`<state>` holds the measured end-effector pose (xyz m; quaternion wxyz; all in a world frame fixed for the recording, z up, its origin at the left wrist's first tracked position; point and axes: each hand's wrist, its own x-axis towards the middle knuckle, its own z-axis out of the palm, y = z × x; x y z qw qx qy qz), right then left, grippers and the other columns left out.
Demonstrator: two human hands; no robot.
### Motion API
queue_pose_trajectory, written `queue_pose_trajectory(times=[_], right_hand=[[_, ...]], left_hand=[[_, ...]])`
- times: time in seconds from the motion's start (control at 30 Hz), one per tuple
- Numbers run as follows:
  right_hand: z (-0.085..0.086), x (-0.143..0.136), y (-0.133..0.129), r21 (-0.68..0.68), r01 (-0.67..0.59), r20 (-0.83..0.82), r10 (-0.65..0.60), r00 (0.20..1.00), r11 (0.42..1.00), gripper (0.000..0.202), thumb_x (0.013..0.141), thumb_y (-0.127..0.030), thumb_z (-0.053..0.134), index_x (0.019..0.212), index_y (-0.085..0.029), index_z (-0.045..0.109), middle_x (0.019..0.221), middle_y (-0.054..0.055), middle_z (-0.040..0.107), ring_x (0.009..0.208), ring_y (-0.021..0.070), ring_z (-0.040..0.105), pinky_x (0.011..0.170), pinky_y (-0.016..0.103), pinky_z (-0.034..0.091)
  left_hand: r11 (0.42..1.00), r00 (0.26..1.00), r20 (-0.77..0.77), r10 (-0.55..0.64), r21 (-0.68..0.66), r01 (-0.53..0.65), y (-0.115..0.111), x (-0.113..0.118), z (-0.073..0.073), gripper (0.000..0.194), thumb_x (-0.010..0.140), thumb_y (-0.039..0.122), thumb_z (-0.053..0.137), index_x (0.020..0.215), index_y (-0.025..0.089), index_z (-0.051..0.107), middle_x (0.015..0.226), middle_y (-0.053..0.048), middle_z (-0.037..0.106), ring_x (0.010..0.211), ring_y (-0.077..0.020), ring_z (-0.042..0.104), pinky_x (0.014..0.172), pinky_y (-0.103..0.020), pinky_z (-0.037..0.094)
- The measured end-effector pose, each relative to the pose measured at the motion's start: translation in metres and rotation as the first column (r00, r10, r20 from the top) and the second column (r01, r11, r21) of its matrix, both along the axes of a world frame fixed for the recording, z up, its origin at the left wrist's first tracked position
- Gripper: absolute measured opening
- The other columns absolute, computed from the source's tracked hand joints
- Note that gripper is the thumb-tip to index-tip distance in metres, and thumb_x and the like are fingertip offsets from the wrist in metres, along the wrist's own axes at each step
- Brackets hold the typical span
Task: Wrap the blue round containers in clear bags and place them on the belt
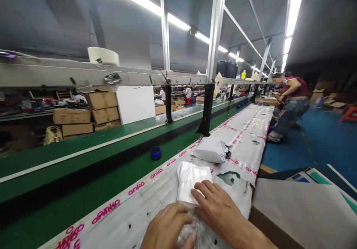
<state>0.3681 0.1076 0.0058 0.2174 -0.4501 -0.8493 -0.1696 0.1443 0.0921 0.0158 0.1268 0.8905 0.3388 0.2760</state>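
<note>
A white plastic packet (pixel 189 176) lies on the bench covered with white sheeting and pink "anko" tape (pixel 156 189). My right hand (pixel 219 204) rests at the packet's near right edge, its fingers bent over that edge. Nearer the camera, my left hand (pixel 169 225) curls beside crumpled clear plastic (pixel 195 232) at the packet's near end. Both hands appear to grip this clear plastic, partly hidden under the fingers. Farther along the bench sits another white bag (pixel 210 149) with a crumpled, dark-marked end.
A blue round object (pixel 155 152) sits on the green conveyor (pixel 117 159) to the left. Black-wrapped posts (pixel 206 109) stand along the bench. An open cardboard box (pixel 279 219) is at the near right. Farther right, a person (pixel 295 89) bends over the bench.
</note>
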Motion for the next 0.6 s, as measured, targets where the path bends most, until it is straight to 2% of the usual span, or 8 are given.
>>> queue_pose_trajectory(times=[0.13, 0.23, 0.33, 0.43, 0.5, 0.6], right_hand=[[-0.018, -0.003, 0.003, 0.083, -0.051, 0.06, 0.046, 0.997, 0.995, 0.032, 0.077, -0.004, 0.08, 0.098, -0.018, 0.061, 0.093, 0.004, 0.063, 0.081, 0.0247, 0.058, 0.067, 0.037, 0.049], [-0.022, -0.002, 0.004, 0.097, -0.025, 0.044, 0.021, 0.999, 0.995, 0.031, 0.076, -0.001, 0.079, 0.094, -0.018, 0.06, 0.09, 0.003, 0.061, 0.077, 0.0243, 0.056, 0.065, 0.037, 0.047], [-0.018, -0.003, 0.005, 0.104, -0.029, 0.03, 0.026, 0.999, 0.994, 0.03, 0.077, -0.001, 0.078, 0.091, -0.019, 0.058, 0.088, 0.003, 0.061, 0.077, 0.0241, 0.056, 0.064, 0.037, 0.046], [-0.015, -0.006, 0.005, 0.111, -0.042, 0.057, 0.035, 0.998, 0.993, 0.031, 0.08, -0.006, 0.078, 0.102, -0.018, 0.059, 0.1, 0.005, 0.064, 0.083, 0.0257, 0.058, 0.067, 0.037, 0.049], [-0.017, -0.008, 0.006, 0.132, -0.045, 0.116, 0.03, 0.993, 0.99, 0.036, 0.079, -0.005, 0.076, 0.109, -0.016, 0.059, 0.106, 0.008, 0.064, 0.085, 0.0272, 0.059, 0.068, 0.038, 0.05], [-0.023, -0.008, 0.007, 0.126, -0.068, 0.154, 0.048, 0.987, 0.99, 0.036, 0.076, 0.001, 0.073, 0.106, -0.014, 0.06, 0.101, 0.008, 0.064, 0.083, 0.0268, 0.059, 0.068, 0.039, 0.051]], left_hand=[[0.982, 0.986, 0.133, 0.097, -0.175, -0.073, 0.004, -0.007, 0.013, 0.016, 0.093, 0.025, 0.057, 0.105, 0.027, 0.067, 0.117, -0.002, 0.07, 0.106, -0.0182, 0.068, 0.092, -0.026, 0.054], [0.961, 0.974, 0.169, 0.148, -0.257, -0.102, 0.005, -0.005, 0.016, 0.016, 0.096, 0.029, 0.052, 0.101, 0.027, 0.067, 0.113, -0.003, 0.069, 0.1, -0.0187, 0.067, 0.088, -0.029, 0.052], [0.948, 0.965, 0.194, 0.174, -0.299, -0.111, 0.007, -0.003, 0.017, 0.016, 0.095, 0.03, 0.053, 0.101, 0.027, 0.068, 0.113, -0.002, 0.068, 0.1, -0.0192, 0.066, 0.085, -0.029, 0.05], [0.937, 0.959, 0.2, 0.201, -0.326, -0.128, 0.011, -0.003, 0.016, 0.016, 0.095, 0.029, 0.054, 0.101, 0.027, 0.068, 0.112, -0.002, 0.068, 0.097, -0.0195, 0.066, 0.081, -0.03, 0.049], [0.93, 0.952, 0.202, 0.229, -0.333, -0.153, 0.013, -0.002, 0.015, 0.014, 0.094, 0.027, 0.054, 0.099, 0.026, 0.067, 0.11, -0.002, 0.068, 0.097, -0.0202, 0.065, 0.085, -0.032, 0.048], [0.927, 0.951, 0.199, 0.235, -0.339, -0.158, 0.014, 0.001, 0.014, 0.014, 0.093, 0.025, 0.056, 0.102, 0.025, 0.067, 0.11, -0.002, 0.068, 0.103, -0.0213, 0.065, 0.091, -0.034, 0.047]])
